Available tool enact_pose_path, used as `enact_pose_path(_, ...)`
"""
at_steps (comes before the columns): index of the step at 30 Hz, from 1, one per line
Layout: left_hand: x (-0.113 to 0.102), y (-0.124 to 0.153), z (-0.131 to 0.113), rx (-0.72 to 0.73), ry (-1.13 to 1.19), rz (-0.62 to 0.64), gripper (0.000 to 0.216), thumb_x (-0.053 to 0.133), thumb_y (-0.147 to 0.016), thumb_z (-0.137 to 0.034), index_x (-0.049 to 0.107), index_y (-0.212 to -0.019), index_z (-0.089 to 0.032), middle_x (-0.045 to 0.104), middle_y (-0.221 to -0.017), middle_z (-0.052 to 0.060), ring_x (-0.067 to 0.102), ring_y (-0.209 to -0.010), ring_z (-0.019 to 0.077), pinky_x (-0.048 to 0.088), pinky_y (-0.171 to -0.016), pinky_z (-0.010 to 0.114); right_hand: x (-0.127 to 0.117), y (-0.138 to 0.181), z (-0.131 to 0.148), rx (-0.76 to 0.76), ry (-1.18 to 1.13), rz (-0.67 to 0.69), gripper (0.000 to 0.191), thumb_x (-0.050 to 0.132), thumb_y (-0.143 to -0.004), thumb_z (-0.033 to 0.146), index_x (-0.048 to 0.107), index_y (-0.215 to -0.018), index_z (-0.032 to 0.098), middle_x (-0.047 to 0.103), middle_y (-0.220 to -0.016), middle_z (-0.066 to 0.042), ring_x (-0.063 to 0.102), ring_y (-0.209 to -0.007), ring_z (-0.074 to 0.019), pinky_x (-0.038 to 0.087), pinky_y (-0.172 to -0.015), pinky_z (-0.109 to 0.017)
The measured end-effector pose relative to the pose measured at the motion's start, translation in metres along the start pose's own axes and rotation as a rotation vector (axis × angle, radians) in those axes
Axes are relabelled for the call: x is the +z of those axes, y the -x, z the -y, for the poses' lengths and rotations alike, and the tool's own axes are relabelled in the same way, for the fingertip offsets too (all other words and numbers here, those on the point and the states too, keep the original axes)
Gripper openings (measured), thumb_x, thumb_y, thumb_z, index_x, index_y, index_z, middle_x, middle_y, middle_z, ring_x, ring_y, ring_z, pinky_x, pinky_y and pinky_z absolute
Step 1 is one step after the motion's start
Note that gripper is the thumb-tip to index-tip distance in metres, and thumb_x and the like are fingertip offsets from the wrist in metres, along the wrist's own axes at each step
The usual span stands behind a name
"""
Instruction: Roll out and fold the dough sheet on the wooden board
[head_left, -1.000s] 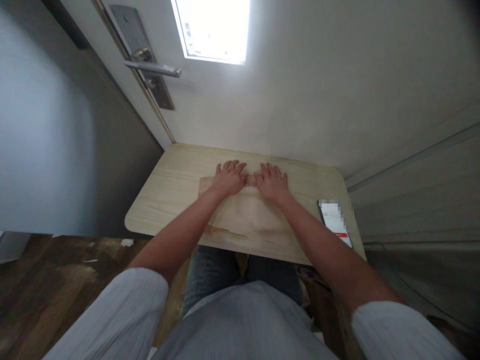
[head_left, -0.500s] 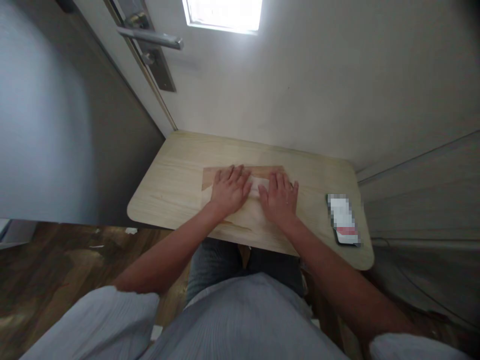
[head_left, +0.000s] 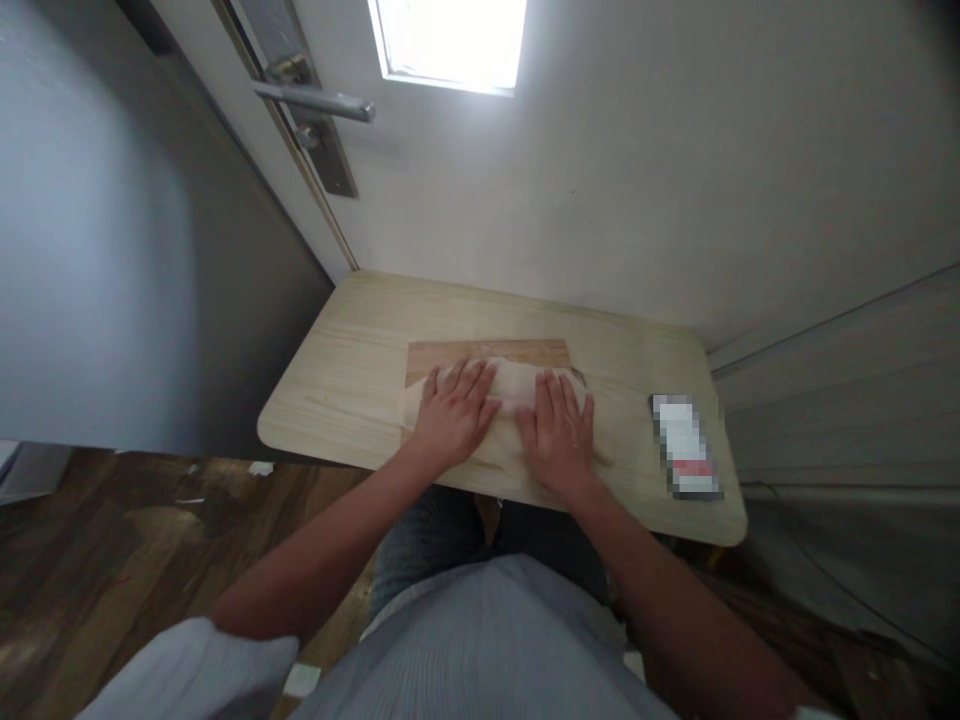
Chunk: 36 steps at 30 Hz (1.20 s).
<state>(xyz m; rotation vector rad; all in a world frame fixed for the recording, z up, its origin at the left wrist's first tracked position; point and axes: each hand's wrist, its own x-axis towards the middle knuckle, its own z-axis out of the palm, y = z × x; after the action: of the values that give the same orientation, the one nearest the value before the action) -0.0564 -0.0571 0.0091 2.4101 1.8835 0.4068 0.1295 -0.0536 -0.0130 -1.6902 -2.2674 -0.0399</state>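
Observation:
My left hand (head_left: 457, 412) lies palm down, fingers stretched forward, on a pale, thin, soft-looking sheet (head_left: 513, 378) whose material I cannot make out. Beside it, my right hand (head_left: 557, 425) rests flat on the sheet's right part, fingers straight and close together. The sheet has an uneven far edge, and much of it is hidden under both hands. Beyond that edge shows a strip of a brown, wood-patterned rectangle (head_left: 491, 350). All of this is on a light wooden table (head_left: 330, 375) in front of me.
At the table's right end lies a phone (head_left: 684, 445) with its screen blurred out. A door (head_left: 600, 200) with a metal lever handle (head_left: 315, 100) and a bright window stands behind the table. White scraps (head_left: 261, 468) lie on the wooden floor at left.
Both hands have drawn back a little toward me, still flat. More of the pale sheet's far part shows beyond my fingertips.

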Motion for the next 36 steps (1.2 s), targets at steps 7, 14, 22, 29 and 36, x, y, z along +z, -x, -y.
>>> enact_pose_path(7, 0.007, -0.082, 0.010, -0.093, 0.001, 0.045, 0.054, 0.026, -0.104, -0.049, 0.043, -0.152, -0.030, 0.037, -0.163, 0.004, 0.029, -0.151, 0.0299, 0.018, -0.121, 0.061, 0.008, -0.090, -0.018, 0.127, 0.008, 0.149, 0.062, 0.024, -0.104, 0.045, 0.041, -0.152, 0.010, 0.040, -0.158, -0.019, 0.035, -0.144, -0.0348, 0.022, -0.115, -0.063)
enact_pose_path(14, -0.002, -0.001, -0.002, -0.023, 0.028, 0.026, 0.054, 0.029, -0.105, -0.045, 0.038, -0.155, -0.027, 0.039, -0.161, 0.004, 0.028, -0.152, 0.0248, 0.013, -0.124, 0.054, -0.009, 0.000, 0.007, 0.030, 0.017, 0.089, 0.065, 0.027, -0.104, 0.046, 0.035, -0.154, 0.004, 0.036, -0.159, -0.021, 0.026, -0.150, -0.0320, 0.013, -0.121, -0.058)
enact_pose_path(22, 0.000, 0.040, -0.007, -0.040, 0.037, 0.028, 0.056, 0.032, -0.105, -0.043, 0.031, -0.158, -0.025, 0.039, -0.161, 0.006, 0.029, -0.152, 0.0241, 0.008, -0.126, 0.054, -0.012, 0.036, 0.018, -0.016, -0.018, 0.067, 0.065, 0.030, -0.104, 0.044, 0.029, -0.157, 0.008, 0.030, -0.163, -0.018, 0.020, -0.153, -0.0293, 0.012, -0.122, -0.056)
enact_pose_path(29, 0.009, -0.079, 0.015, -0.101, -0.006, 0.046, 0.058, 0.023, -0.104, -0.050, 0.044, -0.151, -0.023, 0.036, -0.163, 0.006, 0.027, -0.152, 0.0293, 0.018, -0.121, 0.060, 0.008, -0.090, -0.008, 0.116, -0.011, 0.111, 0.065, 0.026, -0.104, 0.048, 0.037, -0.154, 0.008, 0.036, -0.160, -0.019, 0.029, -0.148, -0.0352, 0.016, -0.118, -0.064)
enact_pose_path(36, 0.007, -0.069, 0.010, -0.114, -0.004, 0.033, 0.057, 0.024, -0.104, -0.048, 0.044, -0.151, -0.023, 0.038, -0.161, 0.007, 0.029, -0.150, 0.0294, 0.017, -0.121, 0.058, 0.003, -0.083, -0.003, 0.123, -0.005, 0.153, 0.063, 0.028, -0.104, 0.046, 0.038, -0.153, 0.009, 0.034, -0.161, -0.018, 0.029, -0.148, -0.0355, 0.018, -0.118, -0.065)
